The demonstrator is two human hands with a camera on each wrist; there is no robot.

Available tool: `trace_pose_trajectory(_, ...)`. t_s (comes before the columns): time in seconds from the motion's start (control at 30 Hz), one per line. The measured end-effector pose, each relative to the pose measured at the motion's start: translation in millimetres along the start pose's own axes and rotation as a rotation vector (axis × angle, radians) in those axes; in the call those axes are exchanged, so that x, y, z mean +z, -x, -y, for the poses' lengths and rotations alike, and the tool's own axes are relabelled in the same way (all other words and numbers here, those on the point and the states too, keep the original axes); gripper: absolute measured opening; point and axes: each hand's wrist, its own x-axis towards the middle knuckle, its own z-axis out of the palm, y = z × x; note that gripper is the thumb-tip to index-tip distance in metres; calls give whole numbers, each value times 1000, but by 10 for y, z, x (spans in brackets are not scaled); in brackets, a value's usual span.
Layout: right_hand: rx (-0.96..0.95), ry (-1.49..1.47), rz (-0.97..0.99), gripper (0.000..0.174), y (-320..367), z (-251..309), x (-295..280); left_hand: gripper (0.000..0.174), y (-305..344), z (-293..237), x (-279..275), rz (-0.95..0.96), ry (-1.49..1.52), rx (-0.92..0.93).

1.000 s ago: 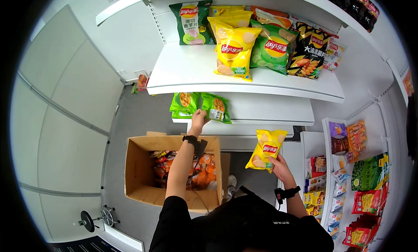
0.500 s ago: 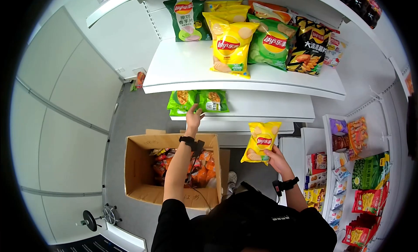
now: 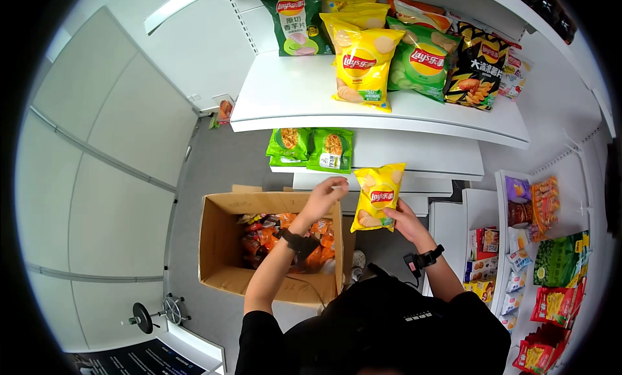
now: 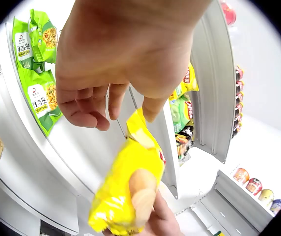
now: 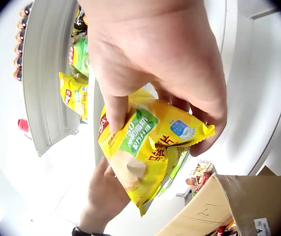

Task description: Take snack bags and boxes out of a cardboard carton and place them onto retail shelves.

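Observation:
A yellow bag of potato chips (image 3: 378, 197) is held up in front of the lower shelves by my right hand (image 3: 409, 221). In the right wrist view, the thumb presses on the bag's printed front (image 5: 145, 147) and the other fingers curl behind it. My left hand (image 3: 324, 198) is just left of the bag, over the box's far edge. Its fingers (image 4: 86, 110) bend loosely around nothing in the left wrist view, with the thumb right at the bag's top corner. Green snack packets (image 3: 332, 151) lie on the lower shelf beyond the left hand.
An open cardboard box (image 3: 220, 245) with orange and red packets stands on the floor below my left arm. The upper shelf (image 3: 285, 93) holds upright chip bags, including a yellow one (image 3: 363, 64). Another rack (image 3: 505, 245) of snacks stands at the right.
My left hand has come away from the green packets and moved right, close to the chip bag. My right hand has brought the bag left and toward the shelves.

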Motion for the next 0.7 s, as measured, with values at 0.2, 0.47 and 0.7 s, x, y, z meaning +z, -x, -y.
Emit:
trace_pose_trajectory(0.2, -114, 56, 72, 55, -184, 111, 342, 56, 372, -321, 122, 81, -144, -4)
trace_pose_trajectory(0.47, -333, 208, 218, 61, -338, 559, 933, 57, 490, -714, 19, -104, -249, 182)
trace_pose_trajectory(0.7, -451, 301, 189, 62, -463, 820, 1231, 44, 338, -1107, -243, -261, -291, 177)
